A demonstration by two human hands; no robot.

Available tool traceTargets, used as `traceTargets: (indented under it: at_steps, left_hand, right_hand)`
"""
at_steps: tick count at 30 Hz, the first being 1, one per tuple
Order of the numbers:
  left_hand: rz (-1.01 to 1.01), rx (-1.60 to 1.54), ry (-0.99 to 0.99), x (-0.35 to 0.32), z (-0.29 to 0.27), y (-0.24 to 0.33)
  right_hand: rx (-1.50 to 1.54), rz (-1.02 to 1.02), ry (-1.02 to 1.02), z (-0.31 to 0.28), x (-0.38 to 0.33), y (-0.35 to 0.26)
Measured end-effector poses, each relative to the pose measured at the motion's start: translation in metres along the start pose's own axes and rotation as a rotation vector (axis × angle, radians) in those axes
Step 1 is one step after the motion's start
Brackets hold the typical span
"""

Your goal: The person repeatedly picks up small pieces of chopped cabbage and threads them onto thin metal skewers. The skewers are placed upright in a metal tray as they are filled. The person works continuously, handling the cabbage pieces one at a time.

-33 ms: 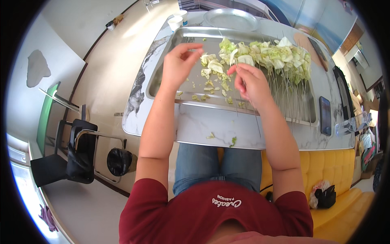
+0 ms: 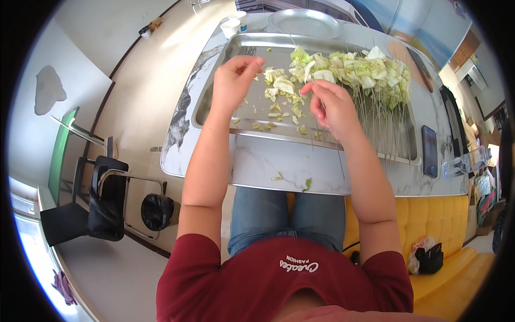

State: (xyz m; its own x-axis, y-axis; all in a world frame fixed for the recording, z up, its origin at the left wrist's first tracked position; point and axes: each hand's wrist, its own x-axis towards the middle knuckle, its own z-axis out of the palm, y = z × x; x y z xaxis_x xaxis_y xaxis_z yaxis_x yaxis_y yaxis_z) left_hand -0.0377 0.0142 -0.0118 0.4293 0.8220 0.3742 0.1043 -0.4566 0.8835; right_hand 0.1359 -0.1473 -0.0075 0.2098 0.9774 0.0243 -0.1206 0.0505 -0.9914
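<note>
**Steel tray of cut cabbage**

Steel tray [image 2: 214, 102] sits on a marble table [image 2: 257, 161]. Left hand [image 2: 233, 80] pinches fingertips together; whether it holds anything is unclear. Right hand [image 2: 332, 104] pinches near cabbage [image 2: 348, 72] piled at two o'clock.

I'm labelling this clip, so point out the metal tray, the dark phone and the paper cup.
metal tray [image 2: 225, 107], head view, bare left floor.
dark phone [image 2: 430, 151], head view, screen middle.
paper cup [image 2: 230, 28], head view, rim.

Cabbage pieces [image 2: 343, 72] in tray [image 2: 214, 96] on table [image 2: 279, 161] — phone [image 2: 430, 151] right of tray, plate [image 2: 304, 22] behind.
</note>
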Motion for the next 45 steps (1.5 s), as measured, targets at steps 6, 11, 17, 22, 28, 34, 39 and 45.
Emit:
traceTargets:
  at_steps: [6,11,17,22,28,34,39,45]
  left_hand:
    - [-0.040,0.321,-0.187,0.018,0.006,-0.012]
    - [0.212,0.804,-0.443,0.033,0.028,-0.023]
    - [0.253,0.932,-0.412,0.048,0.039,-0.025]
    - [0.071,0.871,-0.313,0.061,0.005,-0.009]
    - [0.000,0.959,-0.593,0.046,0.004,-0.010]
    - [0.282,1.091,-0.390,0.039,0.019,-0.026]
    - [0.360,0.882,-0.643,0.019,0.061,-0.012]
    - [0.227,0.837,-0.599,0.028,0.069,-0.015]
  right_hand:
    - [0.017,-0.011,0.080,-0.005,-0.002,-0.003]
    - [0.039,-0.018,0.087,-0.006,0.000,-0.004]
    - [0.044,-0.032,0.089,-0.012,0.001,-0.003]
    - [0.034,-0.046,0.090,-0.012,0.000,-0.005]
    - [0.020,-0.017,0.103,-0.008,-0.001,-0.005]
    - [0.012,-0.028,0.104,-0.009,0.001,-0.004]
    - [0.008,-0.026,0.110,-0.011,0.001,-0.003]
    - [0.003,-0.029,0.133,-0.010,0.000,-0.005]
